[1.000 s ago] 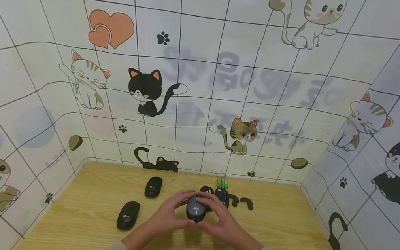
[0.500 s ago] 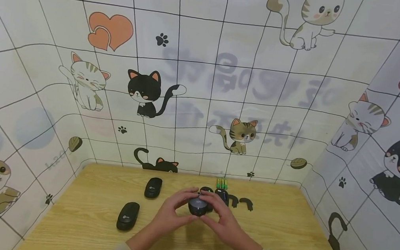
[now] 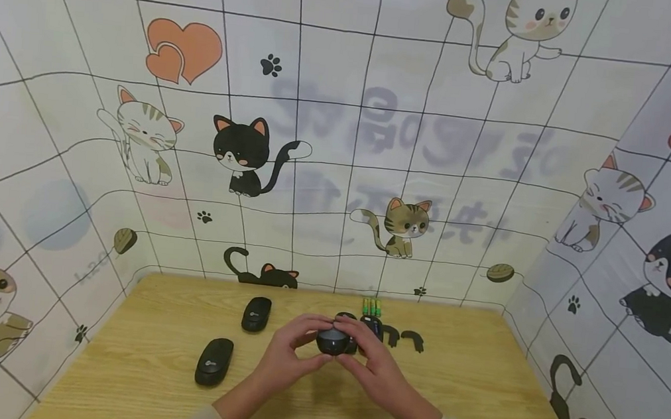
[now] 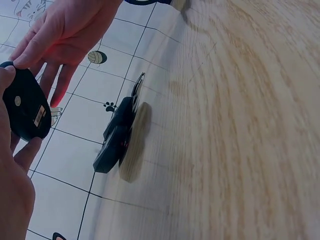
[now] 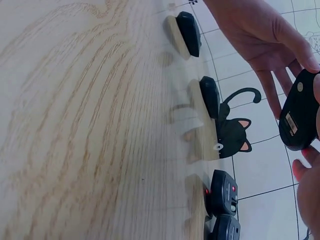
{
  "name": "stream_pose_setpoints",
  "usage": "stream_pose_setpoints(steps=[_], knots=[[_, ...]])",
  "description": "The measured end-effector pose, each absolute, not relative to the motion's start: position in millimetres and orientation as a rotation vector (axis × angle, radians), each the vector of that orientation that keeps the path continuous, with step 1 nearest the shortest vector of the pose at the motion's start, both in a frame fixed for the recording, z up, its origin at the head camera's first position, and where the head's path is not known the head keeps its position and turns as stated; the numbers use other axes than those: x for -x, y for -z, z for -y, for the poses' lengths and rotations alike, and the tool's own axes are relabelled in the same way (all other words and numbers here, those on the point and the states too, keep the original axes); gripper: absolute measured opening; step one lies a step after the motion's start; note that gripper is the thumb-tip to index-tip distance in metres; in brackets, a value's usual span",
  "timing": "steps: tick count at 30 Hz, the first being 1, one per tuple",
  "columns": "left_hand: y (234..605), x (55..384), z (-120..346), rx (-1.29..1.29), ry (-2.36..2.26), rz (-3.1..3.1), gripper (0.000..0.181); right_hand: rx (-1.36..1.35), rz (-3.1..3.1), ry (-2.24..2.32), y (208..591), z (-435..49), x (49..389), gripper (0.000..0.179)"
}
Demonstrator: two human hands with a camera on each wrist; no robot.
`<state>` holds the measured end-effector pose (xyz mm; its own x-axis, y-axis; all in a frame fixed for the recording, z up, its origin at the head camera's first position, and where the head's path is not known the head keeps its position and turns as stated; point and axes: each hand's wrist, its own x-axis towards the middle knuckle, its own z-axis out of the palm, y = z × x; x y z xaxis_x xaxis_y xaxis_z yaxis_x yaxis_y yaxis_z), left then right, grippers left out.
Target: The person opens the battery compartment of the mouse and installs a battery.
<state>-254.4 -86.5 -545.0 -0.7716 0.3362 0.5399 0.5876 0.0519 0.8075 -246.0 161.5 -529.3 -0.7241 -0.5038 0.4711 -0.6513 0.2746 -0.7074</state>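
Observation:
Both hands hold a dark computer mouse [image 3: 332,344] above the table, at its middle. My left hand [image 3: 292,352] grips its left side and my right hand [image 3: 374,365] its right side, fingertips at the far edge and thumbs at the near edge. The mouse is tilted in the head view. Its black underside, with a small label and a round spot, faces the left wrist view, where the mouse [image 4: 27,102] sits between the hands. Behind it on the table stand two opened mice [image 5: 223,195], partly hidden by my right hand in the head view.
Two black mice [image 3: 214,362] [image 3: 257,314] lie on the wooden table [image 3: 136,365] at the left. Several green batteries [image 3: 371,307] stand near the back edge. Two curved black covers [image 3: 414,341] [image 3: 392,336] lie right of the opened mice. A cat-print cloth [image 3: 325,189] surrounds the table.
The mouse has tilted, so its top faces away more and its near end shows, and it has moved slightly up and forward. Both hands keep holding it.

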Motion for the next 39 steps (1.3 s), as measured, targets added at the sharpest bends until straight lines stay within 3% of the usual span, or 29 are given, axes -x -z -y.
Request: stream_pose_setpoints(steps=[18, 39], knots=[[536.3, 256.3, 85.2, 0.964, 1.498, 2.206, 0.045, -1.034, 2.202, -1.474, 526.9, -156.0, 245.0, 0.046], [536.8, 248.7, 82.9, 0.865, 1.77, 2.275, 0.038, -1.014, 2.301, -1.738, 519.9, -153.3, 241.7, 0.04]])
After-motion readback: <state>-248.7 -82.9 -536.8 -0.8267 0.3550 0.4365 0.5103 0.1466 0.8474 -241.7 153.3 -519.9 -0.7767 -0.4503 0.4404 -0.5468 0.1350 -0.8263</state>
